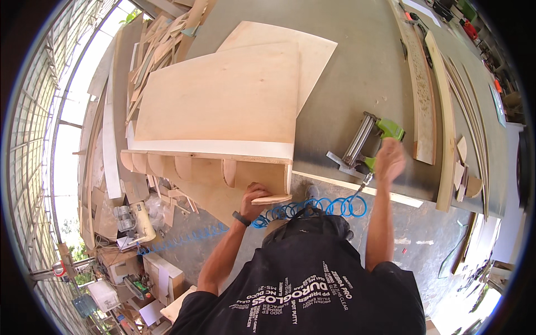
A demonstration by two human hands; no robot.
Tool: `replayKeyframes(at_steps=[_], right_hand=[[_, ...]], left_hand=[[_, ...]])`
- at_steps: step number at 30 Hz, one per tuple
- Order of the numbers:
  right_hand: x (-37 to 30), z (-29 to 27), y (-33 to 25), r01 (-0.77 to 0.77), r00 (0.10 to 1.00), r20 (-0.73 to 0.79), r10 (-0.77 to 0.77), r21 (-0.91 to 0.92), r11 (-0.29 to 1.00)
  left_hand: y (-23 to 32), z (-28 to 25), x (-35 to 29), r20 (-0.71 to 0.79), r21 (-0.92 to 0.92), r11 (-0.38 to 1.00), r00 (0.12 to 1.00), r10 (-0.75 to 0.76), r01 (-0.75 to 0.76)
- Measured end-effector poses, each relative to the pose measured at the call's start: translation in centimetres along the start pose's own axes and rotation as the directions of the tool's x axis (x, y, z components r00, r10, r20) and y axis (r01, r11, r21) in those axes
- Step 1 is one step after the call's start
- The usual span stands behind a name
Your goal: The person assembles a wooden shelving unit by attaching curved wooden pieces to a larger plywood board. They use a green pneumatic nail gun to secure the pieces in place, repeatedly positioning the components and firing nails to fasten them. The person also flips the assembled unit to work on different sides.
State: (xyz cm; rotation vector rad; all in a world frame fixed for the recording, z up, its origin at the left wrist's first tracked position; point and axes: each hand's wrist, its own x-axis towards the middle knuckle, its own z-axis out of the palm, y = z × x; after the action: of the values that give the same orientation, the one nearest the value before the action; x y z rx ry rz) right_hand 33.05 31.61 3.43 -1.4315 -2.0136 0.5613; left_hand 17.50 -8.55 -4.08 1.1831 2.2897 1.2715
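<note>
My left hand [254, 200], closed, grips a small flat wooden piece [272, 199] below the open edge of a plywood assembly. The assembly has a broad top panel [223, 97] and several rounded ribs [182, 167] along its near side. A green and silver nail gun [358, 139] is on the table at my right, with a coiled blue air hose [340, 205] joined to it. My right hand [389, 160] is beside the gun's green handle, smeared by motion. Whether its fingers grip the handle cannot be made out.
A second plywood sheet [315, 56] lies partly under the panel. Long boards [421, 95] and thin strips run along the table's right side, near small curved offcuts [473, 187]. Scrap wood [162, 47] is piled at the left. A cream-coloured tank [144, 221] stands on the floor.
</note>
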Motion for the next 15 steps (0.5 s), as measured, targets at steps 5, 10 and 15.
replayKeyframes(at_steps=[5,10,15], right_hand=[[-10.9,13.0,-4.9,-0.736,0.551,0.828,0.109,0.419,0.532],[-11.4,17.5,-8.6,-0.918,0.223,0.970,0.096,0.175,0.357],[-9.0,14.3,-12.8,-0.941,0.154,0.988,-0.028,0.155,0.300]], left_hand=[[2.4,0.4,-2.3,-0.183,-0.236,0.943,0.943,-0.279,0.233],[4.1,-0.4,-4.1,-0.278,-0.195,0.915,0.875,-0.397,0.353],[4.2,-0.4,-6.3,-0.379,-0.315,0.859,0.777,-0.504,0.403]])
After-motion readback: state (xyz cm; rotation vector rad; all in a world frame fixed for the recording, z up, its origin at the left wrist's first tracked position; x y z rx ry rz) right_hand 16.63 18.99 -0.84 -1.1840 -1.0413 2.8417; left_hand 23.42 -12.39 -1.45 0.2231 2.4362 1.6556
